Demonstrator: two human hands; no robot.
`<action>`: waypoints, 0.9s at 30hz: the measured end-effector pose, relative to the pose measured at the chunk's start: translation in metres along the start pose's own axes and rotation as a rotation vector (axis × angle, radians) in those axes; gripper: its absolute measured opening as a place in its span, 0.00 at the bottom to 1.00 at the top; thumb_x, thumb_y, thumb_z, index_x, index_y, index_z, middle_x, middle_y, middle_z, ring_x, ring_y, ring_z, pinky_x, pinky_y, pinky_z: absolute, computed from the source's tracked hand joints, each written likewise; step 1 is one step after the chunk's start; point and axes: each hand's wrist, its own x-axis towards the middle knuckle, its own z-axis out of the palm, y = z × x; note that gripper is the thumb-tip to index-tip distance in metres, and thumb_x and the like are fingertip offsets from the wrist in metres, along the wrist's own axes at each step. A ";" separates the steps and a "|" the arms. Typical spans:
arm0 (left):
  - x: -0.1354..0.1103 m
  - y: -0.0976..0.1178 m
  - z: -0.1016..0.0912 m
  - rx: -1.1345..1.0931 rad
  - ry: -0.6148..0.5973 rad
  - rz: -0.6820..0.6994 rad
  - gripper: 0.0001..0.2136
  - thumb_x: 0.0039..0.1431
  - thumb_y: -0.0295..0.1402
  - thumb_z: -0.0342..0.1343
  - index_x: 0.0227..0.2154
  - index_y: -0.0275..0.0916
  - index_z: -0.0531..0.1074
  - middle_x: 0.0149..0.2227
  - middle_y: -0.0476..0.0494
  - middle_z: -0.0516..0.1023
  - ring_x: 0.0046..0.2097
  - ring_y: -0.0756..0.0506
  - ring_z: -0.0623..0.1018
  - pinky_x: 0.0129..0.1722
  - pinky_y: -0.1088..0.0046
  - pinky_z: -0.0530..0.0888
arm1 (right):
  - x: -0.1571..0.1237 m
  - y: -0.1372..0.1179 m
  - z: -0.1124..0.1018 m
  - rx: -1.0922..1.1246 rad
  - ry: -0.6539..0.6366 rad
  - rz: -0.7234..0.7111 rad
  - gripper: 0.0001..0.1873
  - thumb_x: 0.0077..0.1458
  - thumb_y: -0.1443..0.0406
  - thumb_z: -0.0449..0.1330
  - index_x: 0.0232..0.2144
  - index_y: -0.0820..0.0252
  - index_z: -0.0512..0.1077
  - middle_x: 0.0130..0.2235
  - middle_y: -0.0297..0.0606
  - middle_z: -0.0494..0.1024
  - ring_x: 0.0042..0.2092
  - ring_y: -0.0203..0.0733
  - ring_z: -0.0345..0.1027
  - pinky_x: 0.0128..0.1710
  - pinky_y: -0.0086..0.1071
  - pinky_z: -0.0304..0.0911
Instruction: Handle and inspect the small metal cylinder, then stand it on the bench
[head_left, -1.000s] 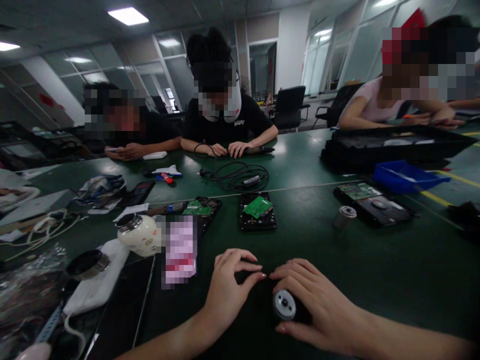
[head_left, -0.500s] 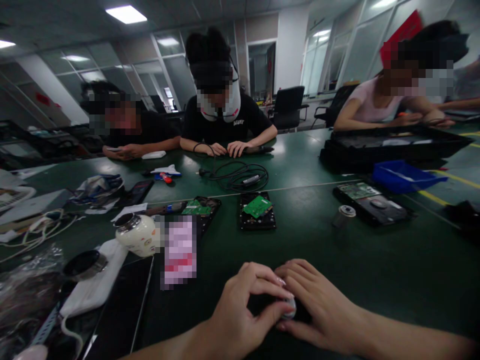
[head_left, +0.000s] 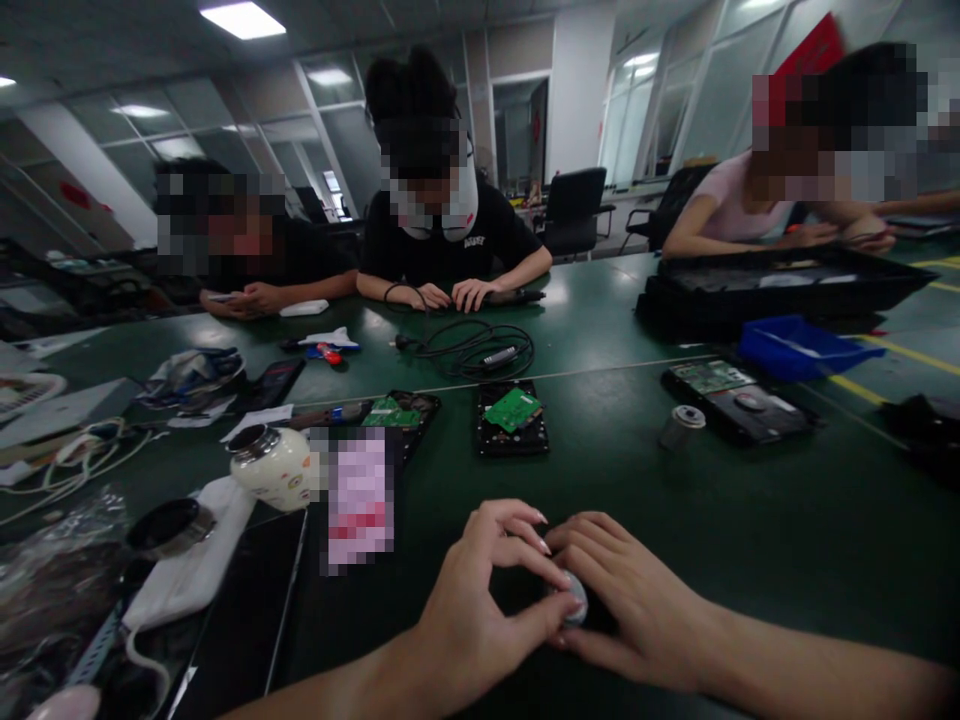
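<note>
Near the front of the green table, my left hand (head_left: 480, 605) pinches a small round silver metal part (head_left: 574, 600) between thumb and index finger, its other fingers raised a little. Curled around the part's far side is my right hand (head_left: 634, 605), its thumb below and fingertips close to those of the left. Much of the part is hidden by my fingers. Beyond my hands lies a hard drive (head_left: 512, 440) with a loose green circuit board (head_left: 513, 408) on top. A small metal cylinder (head_left: 682, 428) stands upright to the right.
At left are a cream cup (head_left: 274, 468), a tablet-like black slab (head_left: 240, 610) and a white power strip (head_left: 187, 560). Another hard drive (head_left: 742, 402), a blue bin (head_left: 806, 350) and a black tray (head_left: 780, 290) are at right. A coiled cable (head_left: 480, 350) lies before the person opposite.
My left hand's middle and other fingers have lifted away from the right hand, showing more of the round part. The view has shifted slightly.
</note>
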 end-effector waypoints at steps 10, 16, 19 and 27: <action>0.018 -0.016 -0.021 0.233 0.223 0.011 0.03 0.51 0.32 0.65 0.30 0.44 0.79 0.40 0.46 0.66 0.43 0.44 0.76 0.47 0.64 0.74 | -0.001 0.000 -0.003 -0.024 -0.022 0.033 0.18 0.56 0.54 0.59 0.42 0.60 0.67 0.47 0.43 0.74 0.49 0.47 0.65 0.53 0.44 0.56; 0.015 -0.044 -0.015 0.289 0.039 -0.121 0.11 0.49 0.32 0.66 0.36 0.40 0.74 0.45 0.43 0.74 0.47 0.40 0.76 0.48 0.56 0.72 | -0.002 0.000 -0.003 -0.034 -0.025 0.034 0.18 0.57 0.54 0.58 0.43 0.60 0.68 0.46 0.43 0.74 0.49 0.47 0.66 0.53 0.44 0.56; 0.015 -0.043 -0.014 0.265 0.003 -0.145 0.27 0.47 0.31 0.68 0.50 0.43 0.67 0.38 0.46 0.80 0.49 0.37 0.75 0.51 0.48 0.68 | -0.002 -0.001 -0.003 -0.037 -0.021 0.030 0.18 0.57 0.53 0.58 0.43 0.60 0.68 0.46 0.43 0.74 0.49 0.47 0.66 0.53 0.44 0.57; 0.016 -0.010 -0.016 0.050 0.078 -0.007 0.04 0.51 0.31 0.66 0.31 0.41 0.79 0.41 0.44 0.73 0.44 0.43 0.77 0.48 0.63 0.73 | -0.002 0.000 -0.001 -0.020 -0.008 0.011 0.18 0.57 0.54 0.58 0.44 0.61 0.67 0.45 0.43 0.74 0.48 0.47 0.65 0.52 0.44 0.57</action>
